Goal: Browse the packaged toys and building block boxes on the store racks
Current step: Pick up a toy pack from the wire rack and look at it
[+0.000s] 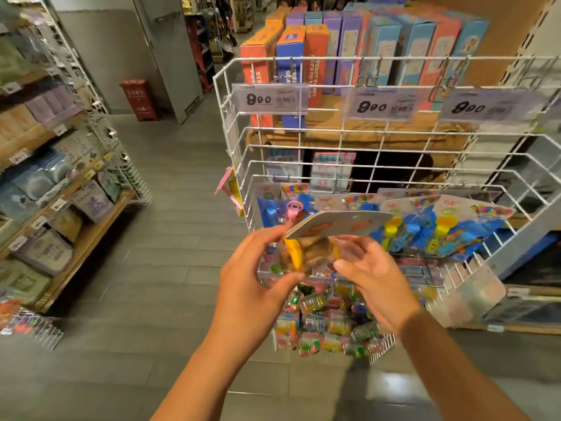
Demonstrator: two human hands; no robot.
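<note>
Three price tags hang along the top rail of the white wire rack [303, 141]: the left price tag [269, 99] reads "890", the middle price tag [382, 105] "990", the right price tag [485, 107] "990". Their smaller print is unreadable.

Blurred print on price tags [269, 99]
</note>
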